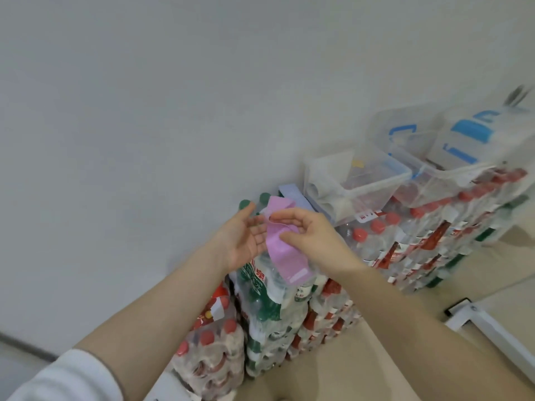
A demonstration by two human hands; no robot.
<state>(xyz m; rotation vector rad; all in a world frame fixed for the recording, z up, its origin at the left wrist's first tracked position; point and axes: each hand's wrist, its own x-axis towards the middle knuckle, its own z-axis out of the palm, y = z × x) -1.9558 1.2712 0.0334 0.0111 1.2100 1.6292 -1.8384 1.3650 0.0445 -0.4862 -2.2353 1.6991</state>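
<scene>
Both forearms reach forward above the bottle packs (pixel 269 302) by the wall, the right hand (pixel 314 235) pinches the pink bag (pixel 285 256) with curled fingers, and the left hand (pixel 243 241), fingers straight, touches its edge.

Room up high, bottles down low
There is open air along the wall (pixel 173 111). Stacked bottle packs (pixel 266 308) block the way under the left hand (pixel 243 238) and right hand (pixel 312 235). Clear boxes (pixel 356 183) sit on the stacks further right. The floor (pixel 362 366) in front is open.
</scene>
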